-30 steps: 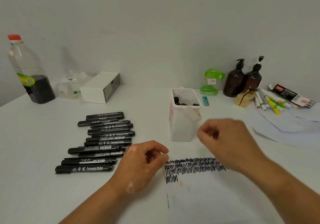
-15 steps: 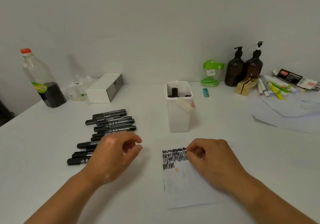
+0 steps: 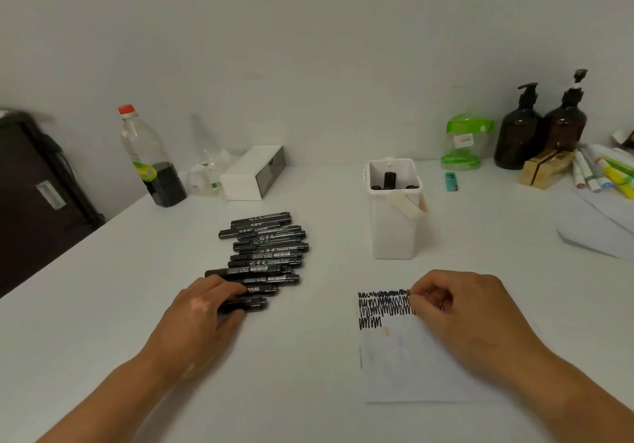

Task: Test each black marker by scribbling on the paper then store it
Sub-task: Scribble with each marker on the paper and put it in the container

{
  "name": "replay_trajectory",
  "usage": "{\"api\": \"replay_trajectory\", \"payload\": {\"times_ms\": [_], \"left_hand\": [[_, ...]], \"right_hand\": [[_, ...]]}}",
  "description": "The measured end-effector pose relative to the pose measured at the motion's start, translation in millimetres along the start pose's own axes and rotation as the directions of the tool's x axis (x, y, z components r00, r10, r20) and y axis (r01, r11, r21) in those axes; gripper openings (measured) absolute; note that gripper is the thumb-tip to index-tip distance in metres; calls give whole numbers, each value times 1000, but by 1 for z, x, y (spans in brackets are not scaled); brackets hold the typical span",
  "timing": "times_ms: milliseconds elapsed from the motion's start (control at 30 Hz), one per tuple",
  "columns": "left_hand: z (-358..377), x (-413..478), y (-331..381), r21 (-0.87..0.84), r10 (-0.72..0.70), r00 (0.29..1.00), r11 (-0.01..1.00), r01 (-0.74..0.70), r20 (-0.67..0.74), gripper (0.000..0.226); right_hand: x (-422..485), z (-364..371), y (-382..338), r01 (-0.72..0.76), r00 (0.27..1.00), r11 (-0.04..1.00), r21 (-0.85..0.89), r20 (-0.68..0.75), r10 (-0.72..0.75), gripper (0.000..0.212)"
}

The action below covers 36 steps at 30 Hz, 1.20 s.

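Note:
Several black markers (image 3: 267, 254) lie in a row on the white table, left of centre. My left hand (image 3: 202, 312) reaches into the near end of the row, its fingers and thumb closing on the nearest black marker (image 3: 253, 303). The paper (image 3: 404, 367) lies to the right, with black scribbles across its top. My right hand (image 3: 463, 312) rests on the paper's upper right with loosely curled fingers and holds nothing. Behind the paper stands a white container (image 3: 394, 233) with stored markers (image 3: 389, 180) inside.
A bottle of dark liquid (image 3: 151, 164) and a white box (image 3: 254, 176) stand at the back left. A green container (image 3: 463, 144), a lighter (image 3: 451, 182), brown pump bottles (image 3: 521, 130), coloured markers (image 3: 603, 175) and loose sheets (image 3: 600, 230) fill the back right. A dark object (image 3: 34, 195) stands left of the table.
My left hand moved left from the paper's corner to the marker row and closed on the nearest marker. My right hand came down from near the container onto the paper.

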<state>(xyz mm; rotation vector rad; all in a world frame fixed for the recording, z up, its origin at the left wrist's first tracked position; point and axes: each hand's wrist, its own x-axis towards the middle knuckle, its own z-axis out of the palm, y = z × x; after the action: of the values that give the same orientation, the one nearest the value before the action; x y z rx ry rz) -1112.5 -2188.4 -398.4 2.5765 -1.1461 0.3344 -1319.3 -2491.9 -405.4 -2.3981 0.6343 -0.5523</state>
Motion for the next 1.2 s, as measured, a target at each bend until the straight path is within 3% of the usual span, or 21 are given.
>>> {"api": "replay_trajectory", "payload": {"times_ms": [333, 500, 633, 733, 967, 1200], "left_hand": [[-2, 16, 45, -158, 167, 985, 975, -159, 37, 17], [11, 33, 95, -298, 314, 949, 909, -292, 27, 19], [23, 47, 126, -354, 409, 912, 855, -380, 9, 18], [28, 57, 138, -366, 443, 896, 831, -418, -19, 19], [41, 62, 116, -395, 317, 948, 870, -296, -12, 39], [50, 51, 123, -389, 340, 938, 875, -288, 69, 33]], "right_hand": [[-1, -1, -5, 14, 1000, 999, 34, 18, -15, 11], [-4, -1, -12, 71, 995, 987, 147, 56, -80, 1], [-4, -2, -12, 65, 992, 971, 229, 87, -87, 19], [0, -1, -9, 15, 996, 955, 295, 82, -41, 10], [8, -15, 0, -64, 998, 895, 441, 48, 48, 23], [4, -9, -7, -75, 997, 876, 477, 67, 49, 24]]}}
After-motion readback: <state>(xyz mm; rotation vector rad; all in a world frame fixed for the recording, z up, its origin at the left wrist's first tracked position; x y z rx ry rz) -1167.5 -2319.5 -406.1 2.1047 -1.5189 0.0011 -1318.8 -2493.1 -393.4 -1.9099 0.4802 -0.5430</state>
